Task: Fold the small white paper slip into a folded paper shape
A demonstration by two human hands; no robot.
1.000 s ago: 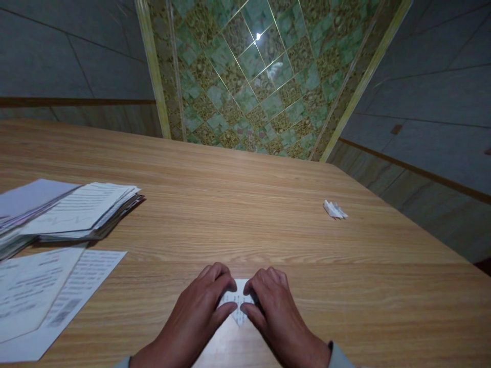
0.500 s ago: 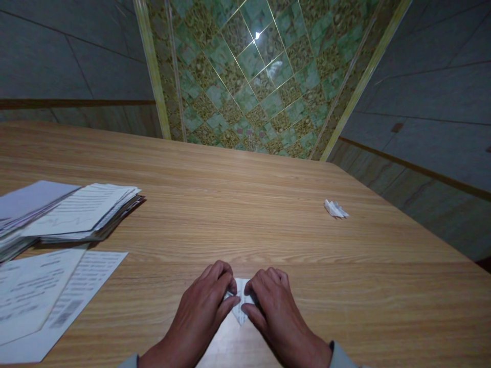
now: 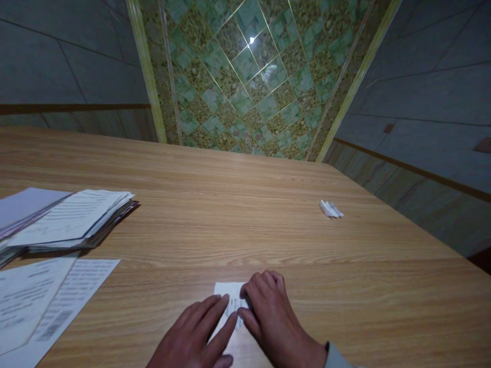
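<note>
A small folded piece of printed white paper [image 3: 231, 289] lies on the table in front of me, partly hidden under my fingers. My left hand [image 3: 194, 332] rests on its lower left part with the fingers stretched out and the thumb apart. On the other side, my right hand [image 3: 270, 313] has its fingers curled and its thumb and forefinger pinching the paper's right edge. The two hands almost meet over the sheet.
At the left lies a thick stack of papers [image 3: 72, 217], with loose printed sheets [image 3: 34, 291] nearer to me. Small folded paper pieces [image 3: 330, 208] sit on the wooden table [image 3: 215, 204] at the right. Tiled walls stand beyond the table edge.
My left hand has let go of its pinch, moved down and left, and straightened its fingers. More of the paper's left side now shows. My right hand keeps its hold.
</note>
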